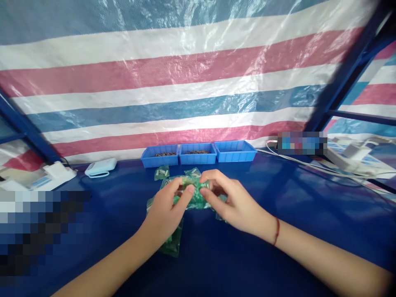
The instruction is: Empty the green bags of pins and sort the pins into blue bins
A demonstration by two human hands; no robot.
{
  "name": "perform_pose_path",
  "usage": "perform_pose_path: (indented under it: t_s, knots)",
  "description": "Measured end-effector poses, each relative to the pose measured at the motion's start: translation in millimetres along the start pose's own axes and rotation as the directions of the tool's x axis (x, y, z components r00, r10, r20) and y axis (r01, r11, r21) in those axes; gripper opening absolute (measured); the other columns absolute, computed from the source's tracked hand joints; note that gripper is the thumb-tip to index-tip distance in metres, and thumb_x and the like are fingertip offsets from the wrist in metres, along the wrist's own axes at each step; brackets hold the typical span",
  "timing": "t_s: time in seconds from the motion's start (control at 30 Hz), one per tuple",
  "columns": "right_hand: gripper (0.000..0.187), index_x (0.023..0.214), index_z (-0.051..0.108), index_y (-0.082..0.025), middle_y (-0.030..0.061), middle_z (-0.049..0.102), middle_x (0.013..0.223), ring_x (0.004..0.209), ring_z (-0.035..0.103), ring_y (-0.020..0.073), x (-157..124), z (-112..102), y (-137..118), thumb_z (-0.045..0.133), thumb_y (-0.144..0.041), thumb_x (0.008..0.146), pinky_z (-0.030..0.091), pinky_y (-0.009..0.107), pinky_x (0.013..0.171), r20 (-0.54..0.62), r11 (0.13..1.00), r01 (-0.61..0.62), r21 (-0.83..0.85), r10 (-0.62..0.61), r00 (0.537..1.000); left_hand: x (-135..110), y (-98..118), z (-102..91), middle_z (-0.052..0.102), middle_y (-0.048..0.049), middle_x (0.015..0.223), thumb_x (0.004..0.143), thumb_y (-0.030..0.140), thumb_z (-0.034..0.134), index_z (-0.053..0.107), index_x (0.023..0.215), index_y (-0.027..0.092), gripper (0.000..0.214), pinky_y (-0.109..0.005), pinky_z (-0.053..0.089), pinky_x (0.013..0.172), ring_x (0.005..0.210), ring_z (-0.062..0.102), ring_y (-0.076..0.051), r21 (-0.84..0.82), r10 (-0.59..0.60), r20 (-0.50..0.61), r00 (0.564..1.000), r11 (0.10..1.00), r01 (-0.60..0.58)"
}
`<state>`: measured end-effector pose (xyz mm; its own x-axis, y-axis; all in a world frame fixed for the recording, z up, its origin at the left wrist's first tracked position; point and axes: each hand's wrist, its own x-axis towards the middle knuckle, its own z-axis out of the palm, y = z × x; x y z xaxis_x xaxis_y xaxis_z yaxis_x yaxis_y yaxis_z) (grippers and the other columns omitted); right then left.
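Both of my hands meet over the middle of the blue table (222, 255). My left hand (173, 198) pinches a small clear plastic bag (196, 195) with green contents. On the bag's other side, my right hand (225, 198) grips it between thumb and fingers. What exactly is in the bag cannot be made out. More such bags lie beneath and around my hands, among them a green one (173, 243) below my left wrist. Beyond my fingers lie two small bags, one (161, 173) to the left and another (193, 172) to the right, with small metal-looking pieces inside.
Three blue bins stand along the back: the left (160, 161) and middle (198, 158) ones hold small metal parts, the right one (235, 155) shows none. A pale blue device (101, 167) and power strip (58, 175) sit left. Cables (297, 159) and another strip (355, 154) lie right.
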<state>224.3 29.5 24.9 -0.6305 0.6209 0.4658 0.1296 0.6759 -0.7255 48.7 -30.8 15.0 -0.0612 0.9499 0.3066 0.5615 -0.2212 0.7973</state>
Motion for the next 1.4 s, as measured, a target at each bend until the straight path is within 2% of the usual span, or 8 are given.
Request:
perform_pose_path:
  t_s: [0.07, 0.2, 0.4, 0.6, 0.73, 1.07, 1.2, 1.4]
  knots:
    - [0.011, 0.090, 0.053, -0.020, -0.0020, 0.053, 0.072, 0.056, 0.051, 0.0088, 12, -15, 14, 0.047, -0.030, 0.091, 0.043, 0.022, 0.051, -0.193, 0.999, -0.004, -0.052, -0.006, 0.981, 0, -4, 1.4, 0.058, -0.0054, 0.118, 0.093, 0.041, 0.043, 0.047, 0.125, 0.025, 0.037, -0.032, 0.046, 0.084, 0.104, 0.057, -0.020, -0.081, -0.048, -0.039, 0.998, 0.996, 0.045]
    - [0.026, 0.104, 0.049, -0.019, 0.0016, 0.056, 0.077, 0.063, 0.059, 0.0138, 41, -60, 61, 0.052, -0.038, 0.086, 0.048, 0.024, 0.049, -0.589, 0.991, -0.133, -0.001, 0.107, 0.801, 2, -9, 2.9, 0.053, -0.0051, 0.128, 0.092, 0.043, 0.044, 0.040, 0.133, 0.030, 0.043, -0.032, 0.048, 0.084, 0.112, 0.054, -0.020, -0.137, -0.090, -0.006, 0.996, 0.987, 0.089]
    - [0.029, 0.103, 0.056, -0.016, 0.0019, 0.060, 0.071, 0.044, 0.050, 0.0093, 42, -90, 102, 0.053, -0.036, 0.082, 0.038, 0.023, 0.042, -0.370, 0.835, -0.532, -0.137, 0.456, 0.810, 3, -3, -1.6, 0.063, -0.0027, 0.113, 0.089, 0.033, 0.050, 0.060, 0.108, 0.026, 0.023, -0.035, 0.046, 0.087, 0.100, 0.060, -0.019, 0.018, -0.033, 0.037, 0.999, 0.999, 0.032]
    - [0.037, 0.077, 0.063, -0.017, 0.0032, 0.063, 0.069, 0.061, 0.056, 0.0155, 16, -60, 62, 0.059, -0.054, 0.077, 0.038, 0.026, 0.054, 0.265, 0.868, -0.251, -0.429, 0.387, 0.883, 4, -3, -2.2, 0.065, -0.0016, 0.108, 0.089, 0.031, 0.049, 0.064, 0.100, 0.026, 0.019, -0.033, 0.045, 0.085, 0.096, 0.059, -0.019, 0.059, -0.009, 0.063, 0.998, 0.998, 0.005]
    - [0.033, 0.078, 0.058, -0.017, 0.0041, 0.061, 0.075, 0.067, 0.054, 0.0167, 11, -39, 43, 0.064, -0.049, 0.075, 0.039, 0.028, 0.059, 0.262, 0.869, -0.134, -0.477, 0.286, 0.922, 4, -3, 0.3, 0.066, -0.0031, 0.105, 0.088, 0.030, 0.050, 0.065, 0.099, 0.025, 0.019, -0.032, 0.046, 0.080, 0.093, 0.060, -0.020, 0.048, -0.007, 0.081, 0.997, 0.999, 0.003]
    - [0.024, 0.087, 0.053, -0.018, -0.0074, 0.043, 0.056, 0.050, 0.039, 0.0075, 13, -33, 27, 0.061, -0.040, 0.082, 0.030, 0.021, 0.047, 0.224, 0.965, -0.259, 0.050, 0.242, 0.944, 2, -8, 6.1, 0.057, -0.0072, 0.118, 0.085, 0.040, 0.056, 0.046, 0.129, 0.025, 0.047, -0.032, 0.048, 0.077, 0.097, 0.057, -0.020, -0.027, -0.060, 0.039, 0.997, 0.998, 0.061]
    - [0.025, 0.086, 0.053, -0.018, -0.0065, 0.045, 0.060, 0.052, 0.040, 0.0071, 9, -20, 7, 0.061, -0.042, 0.083, 0.033, 0.020, 0.048, 0.252, 0.920, -0.269, 0.284, 0.199, 0.947, -1, 1, 6.4, 0.063, -0.0031, 0.089, 0.087, 0.042, 0.054, 0.058, 0.102, 0.019, 0.028, -0.029, 0.050, 0.068, 0.074, 0.061, -0.015, -0.201, -0.120, 0.139, 0.983, 0.969, 0.147]
    - [0.020, 0.082, 0.055, -0.018, -0.0026, 0.054, 0.067, 0.056, 0.048, 0.0093, 1, -3, -2, 0.061, -0.037, 0.084, 0.040, 0.022, 0.049, 0.161, 0.955, -0.189, 0.227, 0.154, 0.975, -2, 3, 3.7, 0.060, 0.0016, 0.070, 0.087, 0.038, 0.057, 0.058, 0.080, 0.017, 0.022, -0.026, 0.048, 0.067, 0.067, 0.060, -0.012, -0.310, -0.092, 0.036, 0.995, 0.946, 0.098]
